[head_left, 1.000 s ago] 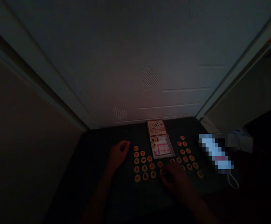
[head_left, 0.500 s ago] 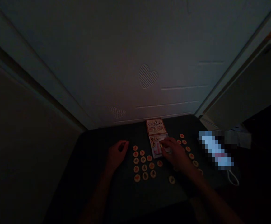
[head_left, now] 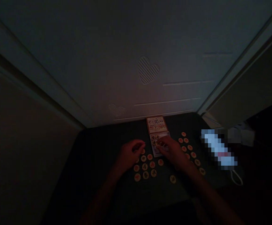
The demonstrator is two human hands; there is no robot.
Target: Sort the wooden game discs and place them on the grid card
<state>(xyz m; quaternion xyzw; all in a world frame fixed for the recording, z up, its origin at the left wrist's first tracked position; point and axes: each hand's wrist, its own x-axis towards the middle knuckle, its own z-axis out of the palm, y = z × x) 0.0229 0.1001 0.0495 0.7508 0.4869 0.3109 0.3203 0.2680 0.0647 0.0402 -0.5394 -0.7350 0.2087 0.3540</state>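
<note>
While the right hand (head_left: 170, 148) overhangs the tray (head_left: 154, 152), the left hand (head_left: 130, 153) hangs just left of it, so the right is the nearer of the 2. From the right hand, the tray lies beneath and leftward, bearing 3 discs (head_left: 157, 137) at its far left corner. A 4th disc (head_left: 158, 143) shows at the right fingertips; whether pinched or merely touched cannot be told. Discs being round, only the tray offers an axis, running away from the person in line with the lid (head_left: 156, 124) beyond. Left hand: thumb and fingers curled toward each other above the left group (head_left: 144, 167), contents not discernible. Rightward of the right hand: the right group (head_left: 190, 147); nearer the person, 1 stray disc (head_left: 172, 179).
</note>
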